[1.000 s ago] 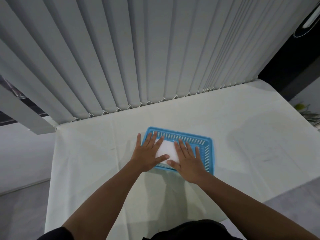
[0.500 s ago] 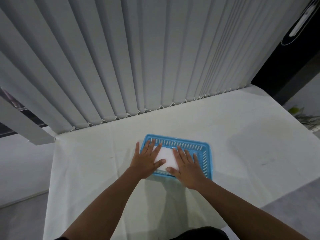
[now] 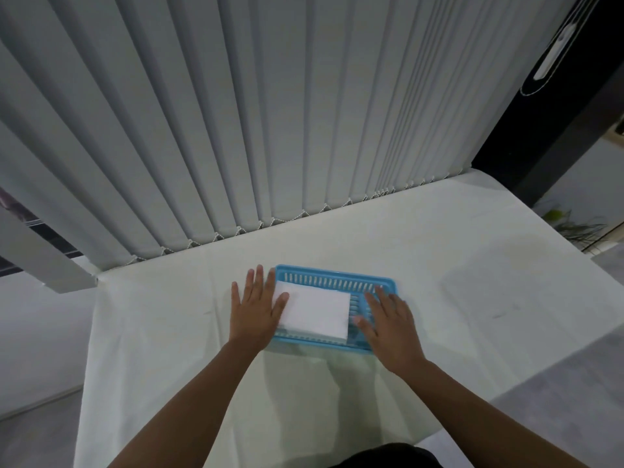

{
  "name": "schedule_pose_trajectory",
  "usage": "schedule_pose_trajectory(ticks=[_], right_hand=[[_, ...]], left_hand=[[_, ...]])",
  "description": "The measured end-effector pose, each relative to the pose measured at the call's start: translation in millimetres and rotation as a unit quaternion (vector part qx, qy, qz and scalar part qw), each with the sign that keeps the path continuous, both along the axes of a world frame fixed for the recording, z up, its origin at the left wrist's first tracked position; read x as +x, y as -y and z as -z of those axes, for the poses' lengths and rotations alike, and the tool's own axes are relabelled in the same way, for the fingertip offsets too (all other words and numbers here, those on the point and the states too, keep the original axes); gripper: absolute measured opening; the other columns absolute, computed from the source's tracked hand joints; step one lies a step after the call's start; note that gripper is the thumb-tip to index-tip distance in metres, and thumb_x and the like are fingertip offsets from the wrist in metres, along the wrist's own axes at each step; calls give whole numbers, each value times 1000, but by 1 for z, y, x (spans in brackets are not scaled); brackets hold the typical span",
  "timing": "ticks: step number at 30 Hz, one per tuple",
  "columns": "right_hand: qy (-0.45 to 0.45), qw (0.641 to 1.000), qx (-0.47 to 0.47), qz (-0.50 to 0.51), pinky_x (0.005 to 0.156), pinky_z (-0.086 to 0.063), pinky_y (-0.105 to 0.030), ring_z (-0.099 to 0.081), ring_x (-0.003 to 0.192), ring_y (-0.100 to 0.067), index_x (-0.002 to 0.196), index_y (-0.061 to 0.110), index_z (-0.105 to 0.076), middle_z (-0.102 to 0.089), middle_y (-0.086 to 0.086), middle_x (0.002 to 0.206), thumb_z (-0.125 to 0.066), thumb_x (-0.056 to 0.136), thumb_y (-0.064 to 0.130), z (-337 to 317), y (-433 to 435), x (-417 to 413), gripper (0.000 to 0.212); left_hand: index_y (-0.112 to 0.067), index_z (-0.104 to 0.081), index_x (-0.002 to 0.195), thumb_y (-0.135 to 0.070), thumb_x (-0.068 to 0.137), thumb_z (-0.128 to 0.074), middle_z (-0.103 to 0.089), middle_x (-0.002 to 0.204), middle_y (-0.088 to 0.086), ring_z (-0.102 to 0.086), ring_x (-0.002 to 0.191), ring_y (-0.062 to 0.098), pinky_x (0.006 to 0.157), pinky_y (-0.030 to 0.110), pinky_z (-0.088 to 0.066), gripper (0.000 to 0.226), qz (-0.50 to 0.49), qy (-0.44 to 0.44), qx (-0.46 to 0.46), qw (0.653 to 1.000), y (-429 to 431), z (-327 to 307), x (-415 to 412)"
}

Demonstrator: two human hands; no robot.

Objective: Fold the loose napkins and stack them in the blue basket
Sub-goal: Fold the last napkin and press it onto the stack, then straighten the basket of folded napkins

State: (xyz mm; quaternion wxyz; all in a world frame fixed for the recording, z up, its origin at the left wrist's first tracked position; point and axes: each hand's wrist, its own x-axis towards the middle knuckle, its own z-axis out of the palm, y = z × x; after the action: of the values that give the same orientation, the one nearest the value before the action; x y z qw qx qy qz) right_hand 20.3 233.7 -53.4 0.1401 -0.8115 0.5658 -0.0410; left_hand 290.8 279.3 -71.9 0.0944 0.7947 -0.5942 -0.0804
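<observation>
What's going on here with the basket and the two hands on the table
A person is packing folded white paper napkins into a shallow blue slotted plastic basket on a table draped in a white cloth. The stack lies in the basket's left part. The left hand lies flat at the basket's left end, thumb on the napkins; the right hand is spread over the right end. Neither hand grips anything. No loose napkins show on the table.

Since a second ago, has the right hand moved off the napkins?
Yes. The right hand has slid right, off the folded napkins, and now lies flat over the right end of the blue basket.
</observation>
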Motion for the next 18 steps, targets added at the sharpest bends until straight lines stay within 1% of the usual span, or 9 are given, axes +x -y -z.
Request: schedule_pose_trajectory(ticks=[2,4,6,8,10,12,13,15,18], right_hand=[[63,994,-2,87,118,-17,-43,-20,143,-29,149,22,-27,-19,-3,160,-10,87,72,2,-2,-8,82],[133,973,53,180,117,-17,-45,-16,144,-31,151,18,-22,-16,-6,161,-30,95,58,7,-2,-13,69],[221,933,129,253,118,-14,-45,-14,147,-30,152,14,-16,-14,-8,161,-38,96,50,11,0,-15,70],[305,888,188,288,118,-16,-42,-19,147,-26,152,13,-10,-16,-6,161,-43,96,48,14,2,-13,74],[348,863,225,291,117,-24,-42,-29,143,-24,153,17,-7,-23,-5,159,-47,93,51,15,1,-7,80],[355,855,233,298,112,-33,-46,-42,135,-25,152,21,-9,-36,-3,152,-49,87,58,16,-1,-2,85],[353,853,235,304,110,-37,-46,-47,131,-25,151,21,-11,-42,-2,147,-50,88,56,16,-2,-1,82],[349,857,232,300,105,-43,-48,-55,122,-24,149,24,-15,-50,-1,141,-50,88,55,22,-1,-4,76],[342,863,229,293,99,-47,-50,-61,114,-23,145,28,-19,-56,-1,135,-50,83,61,31,0,-8,77]], left_hand=[[-21,-2,152,-54,95,-6,0,161,3,1,149,19,120,43,5,66,-66,-101,11,993,4,0,0],[-19,-6,152,-46,100,-19,-5,161,5,-4,149,21,121,42,-2,60,-119,-215,11,969,6,-3,-2],[-18,-13,151,-46,100,-22,-12,161,3,-11,148,19,121,38,-6,60,-144,-318,3,937,6,-4,-8],[-19,-21,150,-49,99,-23,-23,158,2,-21,146,20,121,37,-12,60,-170,-403,-14,899,6,-5,-15],[-22,-30,147,-50,98,-22,-36,152,4,-34,139,25,118,40,-22,57,-197,-441,-26,876,5,-5,-20],[-24,-38,141,-50,99,-21,-48,142,6,-45,128,28,110,41,-31,52,-209,-447,-29,869,5,-7,-22],[-24,-41,138,-48,99,-21,-52,137,7,-49,123,29,105,40,-34,50,-211,-449,-31,868,5,-7,-22],[-23,-44,135,-46,100,-23,-55,130,9,-51,117,29,99,38,-36,47,-221,-454,-37,862,5,-7,-24],[-20,-49,130,-45,100,-22,-56,125,9,-51,107,25,95,35,-35,48,-247,-473,-45,844,6,-4,-24]])
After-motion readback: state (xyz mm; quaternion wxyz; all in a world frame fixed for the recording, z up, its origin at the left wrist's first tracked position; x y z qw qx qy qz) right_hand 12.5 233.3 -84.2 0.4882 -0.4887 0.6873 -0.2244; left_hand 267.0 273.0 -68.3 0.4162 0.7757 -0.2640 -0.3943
